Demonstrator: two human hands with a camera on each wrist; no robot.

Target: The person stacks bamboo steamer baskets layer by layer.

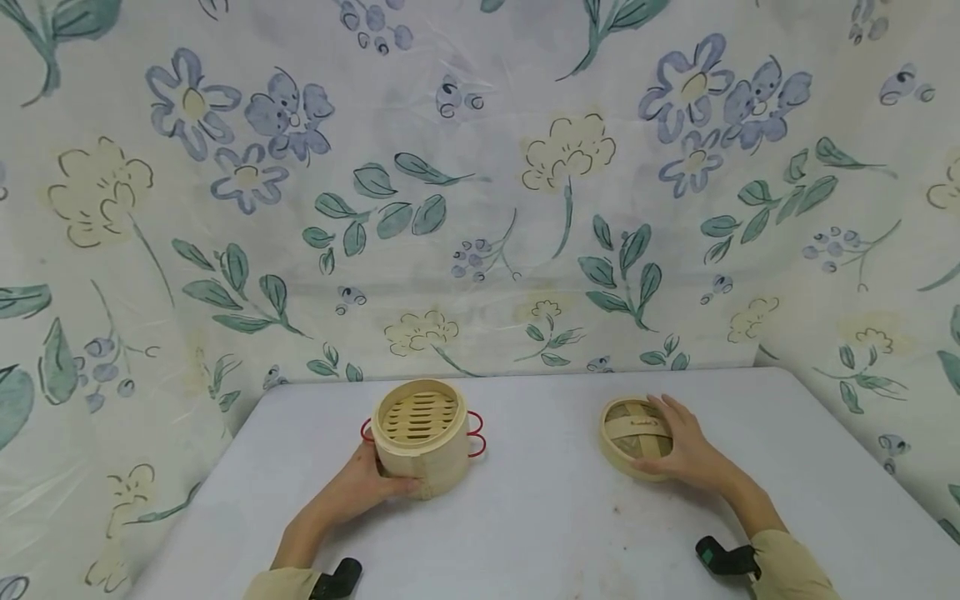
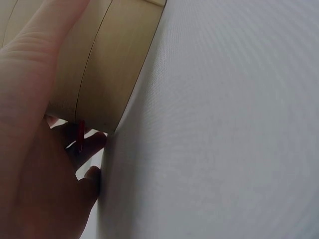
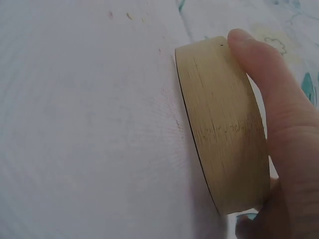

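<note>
A round bamboo steamer (image 1: 422, 454), apparently two stacked tiers with a slatted top and red loop handles, stands upright on the white table (image 1: 540, 500). My left hand (image 1: 360, 487) grips its left side, thumb across the front and fingers round the side; the left wrist view shows the bamboo wall (image 2: 112, 59) close up, fingers near a red handle (image 2: 80, 135). To the right lies the woven bamboo steamer lid (image 1: 633, 429), a paper-like band across its top. My right hand (image 1: 693, 454) holds its right edge, and the lid's rim (image 3: 222, 124) is on the table.
A floral cloth (image 1: 495, 183) hangs behind the table and along both sides. Small brownish specks (image 1: 617, 509) mark the tabletop near the lid. Black wrist devices (image 1: 726, 557) sit at both sleeves.
</note>
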